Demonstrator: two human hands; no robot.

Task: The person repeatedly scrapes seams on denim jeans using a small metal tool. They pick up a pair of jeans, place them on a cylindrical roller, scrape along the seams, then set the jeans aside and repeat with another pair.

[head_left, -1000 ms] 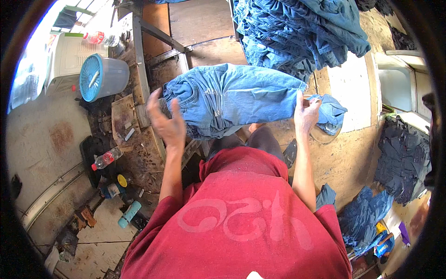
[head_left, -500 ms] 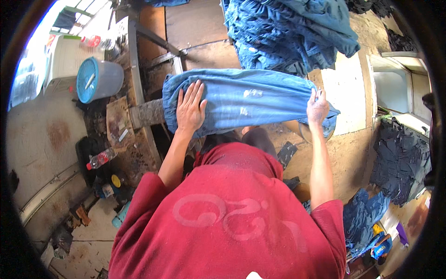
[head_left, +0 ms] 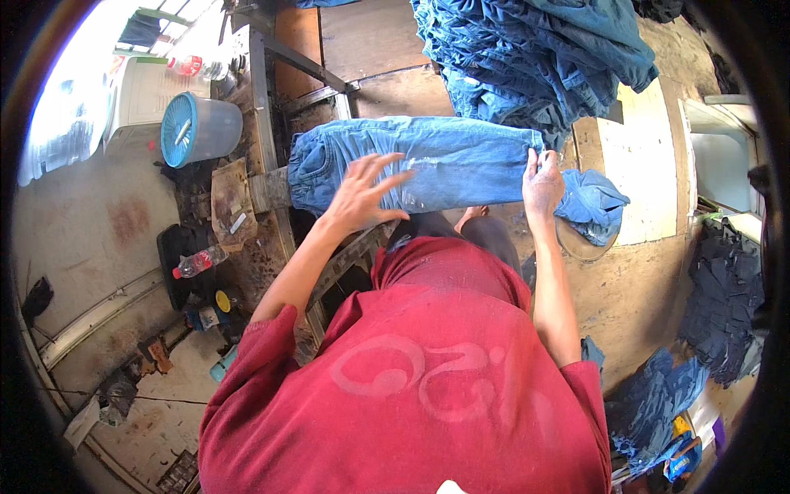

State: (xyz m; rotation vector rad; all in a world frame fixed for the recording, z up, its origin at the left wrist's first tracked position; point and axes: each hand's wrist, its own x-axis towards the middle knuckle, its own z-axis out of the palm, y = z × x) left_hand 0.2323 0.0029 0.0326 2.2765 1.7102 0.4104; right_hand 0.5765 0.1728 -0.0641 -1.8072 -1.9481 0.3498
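Note:
A pair of blue jeans (head_left: 469,152) is stretched lengthwise before me, over a beam (head_left: 270,189) that shows past its gathered waist on the left. A pocket shows near the waist, and pale worn patches mark the leg. My left hand (head_left: 366,193) is open over the near side of the jeans, fingers spread; whether it touches the cloth I cannot tell. At the leg's right end, my right hand (head_left: 543,181) pinches the hem. Beyond that hand, more bunched blue denim (head_left: 594,204) lies on a round brown surface.
A large heap of blue jeans (head_left: 527,66) stands at the back. To the left are a clear bucket with a blue lid (head_left: 202,132), a red-capped bottle (head_left: 200,262) and a metal frame (head_left: 265,99). Dark garments (head_left: 724,300) and more denim (head_left: 654,395) lie at right.
The jeans' leg has turned, so its pocket and a different pale patch now show. My left hand has gone from lying flat to spread fingers nearer me; my right hand still grips the hem.

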